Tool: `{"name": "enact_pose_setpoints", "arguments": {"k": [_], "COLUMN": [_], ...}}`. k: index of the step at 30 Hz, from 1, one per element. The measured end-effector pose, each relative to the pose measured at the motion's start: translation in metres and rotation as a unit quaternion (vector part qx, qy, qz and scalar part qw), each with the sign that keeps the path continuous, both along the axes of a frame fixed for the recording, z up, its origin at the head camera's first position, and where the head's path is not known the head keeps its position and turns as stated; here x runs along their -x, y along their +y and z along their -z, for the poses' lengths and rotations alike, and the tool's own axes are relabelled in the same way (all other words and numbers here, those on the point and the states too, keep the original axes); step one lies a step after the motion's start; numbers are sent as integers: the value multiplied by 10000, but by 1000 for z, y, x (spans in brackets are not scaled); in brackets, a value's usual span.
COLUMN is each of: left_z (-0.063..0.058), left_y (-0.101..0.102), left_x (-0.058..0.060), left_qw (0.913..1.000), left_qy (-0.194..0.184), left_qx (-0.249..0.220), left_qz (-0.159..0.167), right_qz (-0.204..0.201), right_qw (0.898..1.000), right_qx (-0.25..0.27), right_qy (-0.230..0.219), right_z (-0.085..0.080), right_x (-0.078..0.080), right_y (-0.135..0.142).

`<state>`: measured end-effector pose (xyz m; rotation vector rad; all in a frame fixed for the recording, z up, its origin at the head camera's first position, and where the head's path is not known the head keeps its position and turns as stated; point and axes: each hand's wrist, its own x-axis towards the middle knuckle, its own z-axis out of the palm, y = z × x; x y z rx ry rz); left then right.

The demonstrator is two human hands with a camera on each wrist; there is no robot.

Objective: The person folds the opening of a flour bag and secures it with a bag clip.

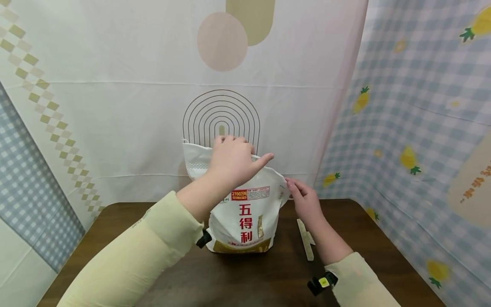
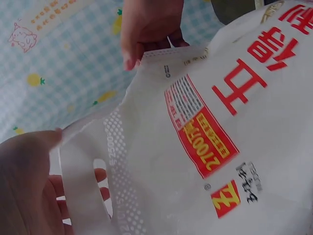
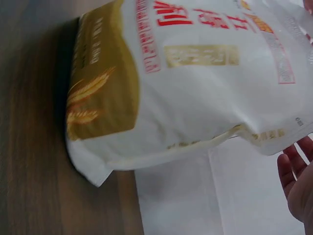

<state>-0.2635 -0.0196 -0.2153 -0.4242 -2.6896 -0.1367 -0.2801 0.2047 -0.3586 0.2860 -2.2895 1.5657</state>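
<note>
- Taking the bag as the clock's centre in the head view: out at 9 o'clock, a blue checked cloth (image 1: pixel 38 179) hangs.
- From 10 round to 12 o'clock, behind everything, a whitish cloth (image 1: pixel 134 119) spreads with a band of diamonds.
- At 8 o'clock, a pale yellow sleeve (image 1: pixel 130 251) reaches in, a black strap (image 1: pixel 204 238) at its cuff.
- At 12 o'clock, the left hand (image 1: pixel 234 160) lies over the bag's top edge, thumb stretched toward 2 o'clock. Its fingers pass behind the top, and fingertips show through the handle slot in the left wrist view; whether it pinches the bag, I cannot tell.
- In the middle, the white bag (image 1: pixel 243 221) stands upright on the dark wooden table (image 1: pixel 245 277), with red characters down its front and a gold base printed with wheat ears.
- At 3 o'clock, the right hand (image 1: pixel 307 202) pinches the bag's upper right corner between thumb and fingers.
- At 4 o'clock, a pale narrow strip (image 1: pixel 305 241) lies on the table near the right forearm; further out, the second sleeve (image 1: pixel 358 279) and a black wristband (image 1: pixel 322 283).
- Toward 2 o'clock, a checked pineapple cloth (image 1: pixel 383 128) hangs.
</note>
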Motion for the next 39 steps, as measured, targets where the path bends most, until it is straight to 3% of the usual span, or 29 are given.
{"name": "enact_pose_setpoints", "arguments": {"k": [4, 10, 23, 31, 39], "left_z": [0, 1, 4, 7, 18], "left_y": [7, 7, 6, 6, -7], "left_x": [1, -3, -7, -4, 0], "left_qw": [9999, 9998, 9909, 9865, 9894], "left_qy": [63, 96, 17, 161, 389], "left_qx": [-43, 91, 1287, 1564, 1401], "left_qz": [-75, -144, -403, -449, -52], "right_qz": [-8, -23, -807, -555, -359], "right_qw": [9989, 9974, 9916, 9908, 9922], "right_qx": [377, 123, -460, -875, -820], "right_qy": [-281, -706, -896, -865, -864], "right_z": [-7, -12, -18, -17, -15], "right_x": [1, 3, 6, 7, 7], "right_y": [-4, -6, -10, -19, -22]}}
